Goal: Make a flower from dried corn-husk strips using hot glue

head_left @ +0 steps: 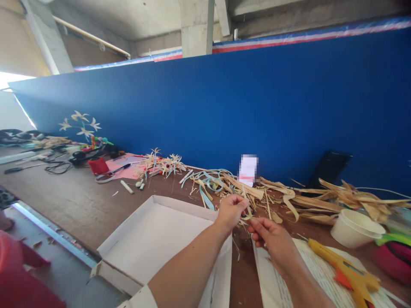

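Note:
My left hand (230, 210) is closed in a pinch on a narrow pale strip of dried husk (247, 208). The fingertips of my right hand (269, 237) are pinched together at the lower end of the same strip, just to the right and nearer to me. Behind both hands lies a loose heap of dried husk strips (257, 190) with pale blue ribbon-like strips (212, 184). My left forearm crosses over an open white cardboard box (154, 226). Beneath my right forearm is a printed paper sheet (305, 256), with a yellow glue gun (346, 269) resting on it.
A pale paper cup (356, 229) stands at the right. Husk flowers (167, 164), white sticks (126, 187) and a red tape roll (98, 166) lie to the left. A blue partition (240, 102) closes off the table's back. A red stool (19, 269) is at lower left.

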Motion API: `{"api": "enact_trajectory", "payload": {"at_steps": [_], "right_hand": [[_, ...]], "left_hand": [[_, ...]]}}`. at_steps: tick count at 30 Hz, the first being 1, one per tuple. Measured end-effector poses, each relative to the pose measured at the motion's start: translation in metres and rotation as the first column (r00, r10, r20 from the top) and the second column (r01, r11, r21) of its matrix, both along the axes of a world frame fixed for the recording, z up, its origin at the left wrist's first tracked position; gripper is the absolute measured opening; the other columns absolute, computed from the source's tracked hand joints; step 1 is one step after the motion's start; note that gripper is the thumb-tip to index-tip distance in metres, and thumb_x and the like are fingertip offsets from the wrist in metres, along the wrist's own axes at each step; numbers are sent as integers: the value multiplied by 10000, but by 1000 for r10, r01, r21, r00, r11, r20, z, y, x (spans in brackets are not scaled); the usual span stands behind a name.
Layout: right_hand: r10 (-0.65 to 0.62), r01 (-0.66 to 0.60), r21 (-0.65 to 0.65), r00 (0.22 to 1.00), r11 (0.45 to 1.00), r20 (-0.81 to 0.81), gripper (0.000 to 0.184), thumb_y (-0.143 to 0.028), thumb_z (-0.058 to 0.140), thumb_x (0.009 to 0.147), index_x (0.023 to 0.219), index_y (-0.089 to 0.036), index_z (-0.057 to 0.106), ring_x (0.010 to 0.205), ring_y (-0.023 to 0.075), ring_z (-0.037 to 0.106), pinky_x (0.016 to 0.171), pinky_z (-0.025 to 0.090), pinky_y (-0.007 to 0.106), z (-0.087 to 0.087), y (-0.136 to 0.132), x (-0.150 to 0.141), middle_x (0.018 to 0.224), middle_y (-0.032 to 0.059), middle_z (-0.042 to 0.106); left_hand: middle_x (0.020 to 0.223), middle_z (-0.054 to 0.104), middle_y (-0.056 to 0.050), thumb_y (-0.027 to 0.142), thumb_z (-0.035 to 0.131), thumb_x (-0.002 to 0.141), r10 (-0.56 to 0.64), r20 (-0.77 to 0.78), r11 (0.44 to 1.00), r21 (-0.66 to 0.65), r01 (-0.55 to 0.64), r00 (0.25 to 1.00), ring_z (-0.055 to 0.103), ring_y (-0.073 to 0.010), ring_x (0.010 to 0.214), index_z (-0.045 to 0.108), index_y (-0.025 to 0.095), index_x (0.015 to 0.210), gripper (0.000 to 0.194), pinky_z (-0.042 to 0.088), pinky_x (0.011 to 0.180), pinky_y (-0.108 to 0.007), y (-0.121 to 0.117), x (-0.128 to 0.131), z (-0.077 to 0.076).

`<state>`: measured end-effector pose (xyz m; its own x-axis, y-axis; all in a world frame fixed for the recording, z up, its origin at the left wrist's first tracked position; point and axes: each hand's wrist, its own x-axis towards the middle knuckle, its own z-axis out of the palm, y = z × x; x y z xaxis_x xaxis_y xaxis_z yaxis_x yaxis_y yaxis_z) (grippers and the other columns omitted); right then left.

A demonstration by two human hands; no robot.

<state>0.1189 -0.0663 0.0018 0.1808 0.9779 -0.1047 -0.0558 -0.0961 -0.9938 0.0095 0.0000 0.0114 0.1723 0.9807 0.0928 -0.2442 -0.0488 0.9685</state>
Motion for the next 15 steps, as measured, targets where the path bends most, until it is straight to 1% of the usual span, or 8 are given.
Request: {"api": "enact_trajectory", "payload": {"at_steps": [5, 9, 15], "right_hand": [[18, -20, 40, 998, 999, 60, 268, -444, 667, 665, 697, -179, 639, 428, 76, 410, 395, 301, 206, -2, 1, 2, 570, 4, 578], [22, -25, 42, 996, 999, 84, 255, -403, 642, 688, 823, -187, 658, 445, 81, 424, 403, 286, 208, -5, 2, 3, 576, -9, 573], [27, -28, 16, 997, 999, 69, 266, -338, 604, 698, 899, -169, 645, 450, 78, 417, 404, 266, 203, -4, 1, 2, 566, -13, 559]], "left_hand": [[492, 477, 43, 360, 613, 648, 36, 11, 999, 8, -36, 999, 356, -47, 416, 504, 148, 603, 242, 264, 431, -190, 2, 1, -3], [491, 485, 43, 344, 602, 658, 55, 29, 998, -18, -54, 998, 354, -48, 398, 505, 150, 620, 220, 259, 419, -191, 4, 1, -5], [476, 478, 46, 338, 602, 665, 66, 43, 997, -48, -64, 997, 327, -37, 369, 507, 147, 611, 220, 229, 399, -190, 5, 2, -6]]}}
